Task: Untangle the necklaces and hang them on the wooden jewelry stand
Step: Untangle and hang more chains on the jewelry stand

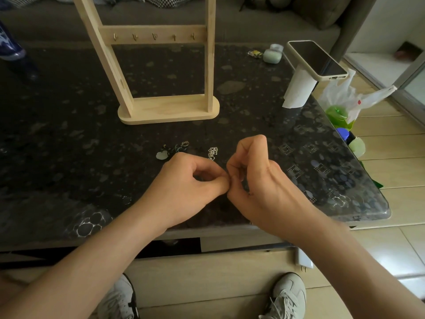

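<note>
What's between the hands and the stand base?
Head view: a silver chain clump and a dark cord tangle with pale pendant, just past the left hand and right hand; then bare tabletop to the stand base.

phone (318, 59) atop white paper roll (297, 88), table (69, 134) far right edge | pale green earbud case (272, 55) near far right corner | white plastic bag (345, 93) beyond right edge

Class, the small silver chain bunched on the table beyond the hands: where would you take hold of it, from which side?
I'd pinch the top of the silver chain heap with thumb and forefinger, coming straight down from above: it lies bunched flat on the table, offering no edge to reach from the side.
</note>
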